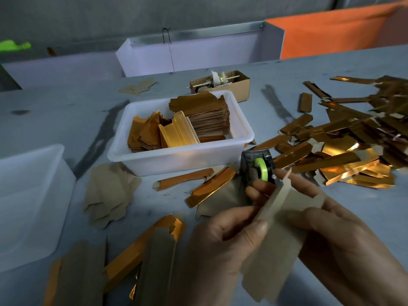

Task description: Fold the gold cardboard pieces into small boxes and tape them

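Note:
Both hands hold one cardboard piece point(276, 246), its grey-brown back toward me, partly folded along a crease. My left hand point(223, 244) pinches its left edge with thumb and fingers. My right hand point(344, 246) grips its right side, fingers curled behind it. Just beyond the piece stands a dark tape dispenser point(257, 167) with a green roll. A white tray point(176, 161) holds stacks of flat gold pieces point(205, 115). A pile of folded gold boxes point(353, 146) lies at the right.
Loose gold pieces point(141, 246) and grey-backed blanks point(110, 195) lie at the near left. A translucent tub point(28, 202) stands at the left edge. A small brown carton point(240, 85) with tape rolls sits behind the tray. White bins point(187, 54) line the far edge.

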